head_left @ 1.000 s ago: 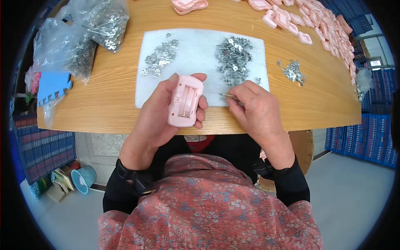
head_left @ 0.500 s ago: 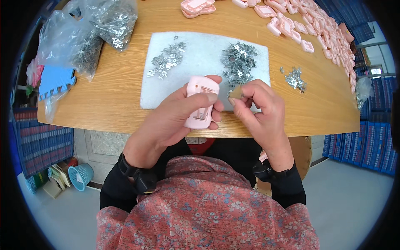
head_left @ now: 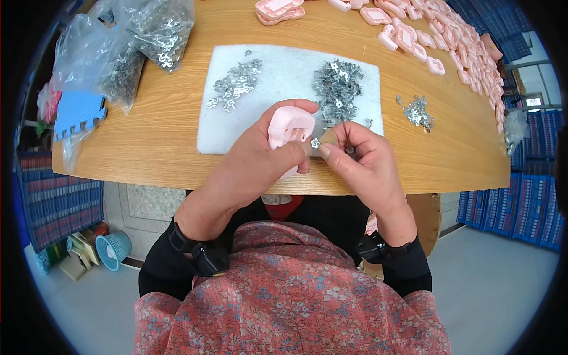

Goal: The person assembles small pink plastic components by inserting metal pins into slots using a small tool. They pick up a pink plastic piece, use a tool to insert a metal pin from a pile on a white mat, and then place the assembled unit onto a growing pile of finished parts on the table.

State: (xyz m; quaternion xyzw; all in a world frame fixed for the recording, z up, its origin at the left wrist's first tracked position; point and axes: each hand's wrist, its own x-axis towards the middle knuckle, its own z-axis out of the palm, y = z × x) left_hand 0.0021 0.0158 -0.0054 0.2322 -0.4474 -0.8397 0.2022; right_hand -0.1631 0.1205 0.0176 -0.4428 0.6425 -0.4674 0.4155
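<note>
Left hand (head_left: 260,163) has the pale pink rounded plastic casing (head_left: 290,133) wrapped in its grip, thumb across the lower side, fingers curled over the top, and it sits just above the near edge of the round wooden counter (head_left: 171,124), over the white foam mat (head_left: 284,77). The casing's long axis runs from about 7 o'clock up to 1 o'clock, its upper rounded end pointing away from the person, its open face turned toward the right hand (head_left: 361,165). That right hand is pinched narrow, thumb and forefinger closed on a small silver metal clip (head_left: 316,143), held touching the casing's side at 3 o'clock of it. So by my reading this is the fitting step: the clip is being seated into the shell. The next move, I judge, calls for a fine push with the fingertips, clip kept square to its slot, while the left hand holds the shell steady. At 12 o'clock of the hands lies the larger heap of silver clips (head_left: 337,86); a smaller heap (head_left: 234,86) sits at 11 o'clock on the same mat. More pink casings (head_left: 426,41) line the far rim at 1 o'clock, and clear plastic bags of clips (head_left: 148,29) lie at 10 o'clock
</note>
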